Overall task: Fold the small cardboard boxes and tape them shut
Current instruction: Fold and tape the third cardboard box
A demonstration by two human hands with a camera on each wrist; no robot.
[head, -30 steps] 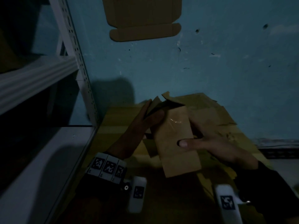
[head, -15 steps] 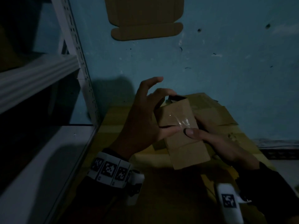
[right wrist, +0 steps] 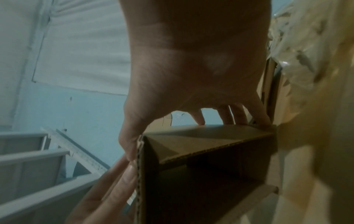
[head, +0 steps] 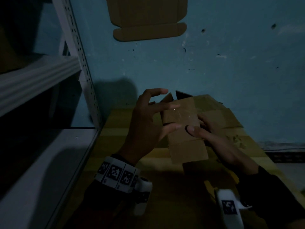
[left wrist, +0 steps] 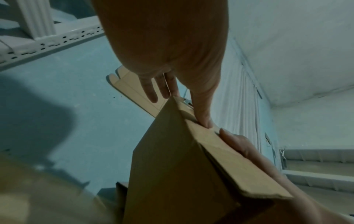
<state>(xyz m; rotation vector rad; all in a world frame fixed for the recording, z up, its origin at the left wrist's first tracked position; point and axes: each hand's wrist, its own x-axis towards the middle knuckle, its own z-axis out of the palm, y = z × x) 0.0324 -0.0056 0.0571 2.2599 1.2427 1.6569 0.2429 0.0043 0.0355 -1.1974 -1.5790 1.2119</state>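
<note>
A small brown cardboard box (head: pixel 181 118) is held up over the table between both hands, its top flaps (head: pixel 170 99) standing open and a bottom flap (head: pixel 188 151) hanging down. My right hand (head: pixel 214 136) grips it, thumb on the near face and fingers behind. My left hand (head: pixel 151 119) is spread at the box's left side, thumb and one finger touching the near face. The left wrist view shows the left thumb (left wrist: pixel 203 118) pressing a box edge (left wrist: pixel 191 151), the other fingers straight. Seen from the right wrist, the box's open end (right wrist: pixel 206 151) is hollow and dark.
A white metal shelf rack (head: pixel 79 47) stands close on the left, its lower shelf (head: pixel 41 171) beside the yellowish table (head: pixel 115 123). Flat cardboard blanks (head: pixel 222 116) lie stacked behind the box. Another blank (head: pixel 148 19) hangs on the blue wall. Crumpled clear plastic (right wrist: pixel 298 45) lies at right.
The left hand let go of the top flaps, rose and spread over the box's near face. The box turned slightly and its top flaps opened.
</note>
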